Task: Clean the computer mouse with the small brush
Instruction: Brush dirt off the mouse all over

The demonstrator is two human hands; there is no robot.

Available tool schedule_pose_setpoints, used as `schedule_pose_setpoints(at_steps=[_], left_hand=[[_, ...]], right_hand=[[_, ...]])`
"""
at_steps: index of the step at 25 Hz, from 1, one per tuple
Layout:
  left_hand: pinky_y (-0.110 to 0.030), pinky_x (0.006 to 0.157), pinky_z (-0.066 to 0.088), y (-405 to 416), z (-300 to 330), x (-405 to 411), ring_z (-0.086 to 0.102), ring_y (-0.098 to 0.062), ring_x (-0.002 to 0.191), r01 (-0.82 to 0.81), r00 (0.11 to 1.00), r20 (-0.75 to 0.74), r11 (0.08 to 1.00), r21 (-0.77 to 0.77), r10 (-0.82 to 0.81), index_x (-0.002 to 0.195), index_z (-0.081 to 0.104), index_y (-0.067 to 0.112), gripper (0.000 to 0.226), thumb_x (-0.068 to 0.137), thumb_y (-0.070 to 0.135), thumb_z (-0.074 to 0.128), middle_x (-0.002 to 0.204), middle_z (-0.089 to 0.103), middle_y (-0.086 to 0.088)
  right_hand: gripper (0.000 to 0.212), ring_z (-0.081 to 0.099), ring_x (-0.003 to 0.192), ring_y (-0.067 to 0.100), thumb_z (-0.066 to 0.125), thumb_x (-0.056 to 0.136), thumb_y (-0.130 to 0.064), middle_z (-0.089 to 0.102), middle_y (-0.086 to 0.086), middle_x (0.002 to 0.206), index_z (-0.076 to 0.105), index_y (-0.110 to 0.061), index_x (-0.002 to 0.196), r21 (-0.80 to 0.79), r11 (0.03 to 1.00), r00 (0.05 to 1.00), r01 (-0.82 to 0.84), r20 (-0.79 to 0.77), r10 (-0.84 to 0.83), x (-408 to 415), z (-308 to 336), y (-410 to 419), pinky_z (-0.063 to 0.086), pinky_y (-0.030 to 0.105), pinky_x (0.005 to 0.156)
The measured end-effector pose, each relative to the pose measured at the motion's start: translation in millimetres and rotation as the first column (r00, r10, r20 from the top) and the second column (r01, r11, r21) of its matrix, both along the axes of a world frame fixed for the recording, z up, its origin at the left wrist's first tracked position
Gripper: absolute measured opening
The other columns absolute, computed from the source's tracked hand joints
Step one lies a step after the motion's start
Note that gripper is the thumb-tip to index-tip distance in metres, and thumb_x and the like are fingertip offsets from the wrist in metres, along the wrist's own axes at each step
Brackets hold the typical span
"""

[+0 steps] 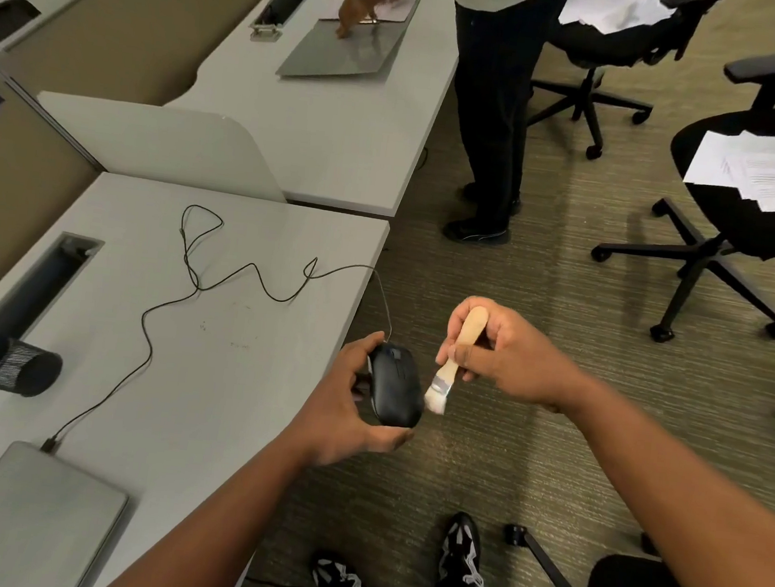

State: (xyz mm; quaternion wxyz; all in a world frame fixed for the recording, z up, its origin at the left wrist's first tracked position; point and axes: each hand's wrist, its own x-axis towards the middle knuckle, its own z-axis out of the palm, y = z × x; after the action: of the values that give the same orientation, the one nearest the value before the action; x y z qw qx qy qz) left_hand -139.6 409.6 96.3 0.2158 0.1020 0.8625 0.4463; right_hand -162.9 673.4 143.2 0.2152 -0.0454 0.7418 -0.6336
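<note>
At centre frame, just off the tabletop [224, 372] edge and over the carpet, I am cradling the black computer mouse [396, 386] in my left hand [349, 409], fingers curled round its sides so its top is facing the brush. My right hand [499, 353] is pinching the small brush [452, 362] by its wooden handle, pale bristles touching the mouse's right flank. The mouse is looking matte and dark, its cable [214, 284] trailing back across the tabletop toward a closed laptop [27, 518] at lower left.
</note>
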Motion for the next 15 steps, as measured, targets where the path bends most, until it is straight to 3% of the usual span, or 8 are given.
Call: schedule_pose_setpoints(at_steps=[3, 5, 9, 15], left_hand=[[-0.028, 0.104, 0.056, 0.7, 0.6, 0.4, 0.051, 0.001, 0.129, 0.009, 1.000, 0.023, 1.000, -0.003, -0.008, 0.160, 0.025, 0.046, 0.123, 0.059, 0.048, 0.096, 0.151, 0.038, 0.025], [-0.027, 0.104, 0.055, 3.2, 2.0, 0.8, 0.048, 0.009, 0.129, 0.020, 1.000, 0.017, 1.000, -0.006, -0.020, 0.161, 0.024, 0.045, 0.124, 0.060, 0.045, 0.097, 0.152, 0.038, 0.028], [-0.024, 0.104, 0.055, 6.0, 4.3, 2.5, 0.048, 0.006, 0.132, -0.001, 1.000, -0.029, 1.000, 0.006, 0.001, 0.163, 0.027, 0.039, 0.126, 0.062, 0.036, 0.101, 0.153, 0.040, 0.026], [-0.024, 0.101, 0.056, 3.2, 1.6, 4.8, 0.051, 0.002, 0.131, -0.023, 0.998, -0.058, 1.000, 0.020, 0.024, 0.162, 0.029, 0.041, 0.121, 0.064, 0.038, 0.101, 0.153, 0.041, 0.025]], right_hand=[[0.013, 0.069, 0.079, 0.026, 0.062, 0.099, 0.000, 0.077, 0.019, 0.100, 0.054, -0.009, 0.105, -0.233, 0.922, 0.951, 0.309, 0.105, -0.292, -2.2, 2.1, -4.9, 0.059, 0.033, 0.070], [0.017, 0.069, 0.074, 0.023, 0.061, 0.099, 0.002, 0.076, 0.026, 0.104, 0.052, -0.010, 0.107, -0.365, 0.836, 0.905, 0.410, 0.278, -0.323, 0.2, -1.9, -14.7, 0.059, 0.030, 0.067], [0.018, 0.068, 0.071, 0.022, 0.060, 0.097, 0.005, 0.078, 0.023, 0.099, 0.053, -0.010, 0.105, -0.388, 0.778, 0.833, 0.494, 0.467, -0.296, 3.6, -16.5, -22.0, 0.059, 0.027, 0.063], [0.018, 0.068, 0.070, 0.022, 0.059, 0.098, 0.006, 0.077, 0.023, 0.097, 0.052, -0.010, 0.105, -0.362, 0.787, 0.837, 0.500, 0.435, -0.332, -0.6, -23.2, -8.0, 0.058, 0.027, 0.064]])
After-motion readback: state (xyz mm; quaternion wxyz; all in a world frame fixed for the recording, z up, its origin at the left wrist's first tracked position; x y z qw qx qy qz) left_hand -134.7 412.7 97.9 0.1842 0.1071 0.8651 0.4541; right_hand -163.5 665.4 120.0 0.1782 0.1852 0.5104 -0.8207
